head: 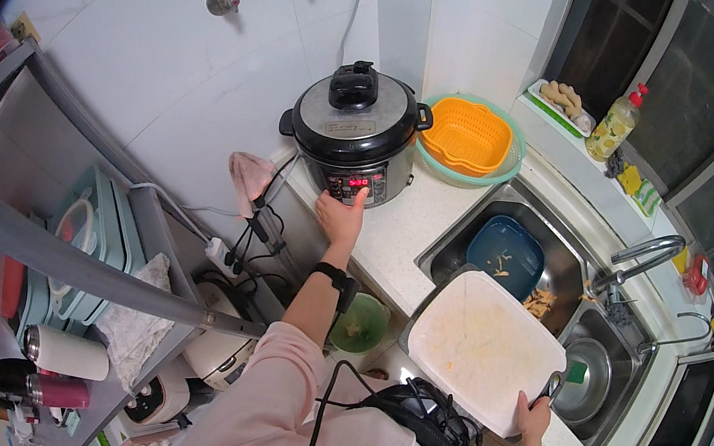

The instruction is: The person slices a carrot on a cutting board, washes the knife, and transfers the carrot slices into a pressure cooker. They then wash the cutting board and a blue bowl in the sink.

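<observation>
My left hand (339,216) touches the lit control panel of an electric pressure cooker (358,131) with its thumb; the other fingers bend at the panel's lower edge. The cooker's lid is on. In my right hand (532,417) is a peeler (554,386), only partly visible, beside the corner of a white cutting board (485,344) with a grey rim. That board lies across the sink's front edge and juts out over the floor. Behind it, a blue basin (506,255) with peelings inside stands in the sink, and more peelings (540,302) lie beside the basin.
An orange basket (467,135) sits in a green colander (515,168) right of the cooker. The faucet (650,251) arches over the sink, with a metal bowl (585,382) in the second basin. A green bin (360,323) stands below the counter. Shelves (166,304) are at left.
</observation>
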Motion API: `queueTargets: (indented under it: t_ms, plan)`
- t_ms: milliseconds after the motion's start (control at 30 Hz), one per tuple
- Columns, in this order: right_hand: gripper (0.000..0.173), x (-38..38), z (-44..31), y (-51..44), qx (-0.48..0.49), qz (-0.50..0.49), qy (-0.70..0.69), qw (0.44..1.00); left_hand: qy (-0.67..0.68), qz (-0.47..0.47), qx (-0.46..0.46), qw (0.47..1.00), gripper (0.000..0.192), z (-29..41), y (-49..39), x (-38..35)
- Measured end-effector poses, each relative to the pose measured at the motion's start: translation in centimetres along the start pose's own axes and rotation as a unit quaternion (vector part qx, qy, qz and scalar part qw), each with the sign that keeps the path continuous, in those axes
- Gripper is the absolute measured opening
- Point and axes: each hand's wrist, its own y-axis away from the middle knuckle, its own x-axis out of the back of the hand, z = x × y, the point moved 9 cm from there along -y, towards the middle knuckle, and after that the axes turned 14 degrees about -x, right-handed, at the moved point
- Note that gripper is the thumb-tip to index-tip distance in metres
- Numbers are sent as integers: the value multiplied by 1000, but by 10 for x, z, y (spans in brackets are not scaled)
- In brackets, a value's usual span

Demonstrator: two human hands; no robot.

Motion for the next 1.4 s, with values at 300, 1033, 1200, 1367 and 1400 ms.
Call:
queueTargets:
  t_ms: [300, 1033, 1200, 1367, 1400]
  plan:
    - [55, -2, 1, -1, 10, 4, 5, 1000, 10, 12, -2, 1000, 94, 0, 0, 0]
    - [57, -7, 6, -4, -5, -5, 26, 1000, 24, 10, -8, 1000, 95, -3, -1, -1]
    - [56, -6, 5, -3, -14, -7, 32, 999, 62, -16, -9, 998, 97, 1, 0, 5]
    - [56, -4, 3, -1, 1, 7, 33, 999, 41, 77, -55, 995, 108, 33, 7, 37]
    - [56, -4, 3, -1, 6, 10, 37, 999, 28, 100, -75, 992, 111, 43, 8, 43]
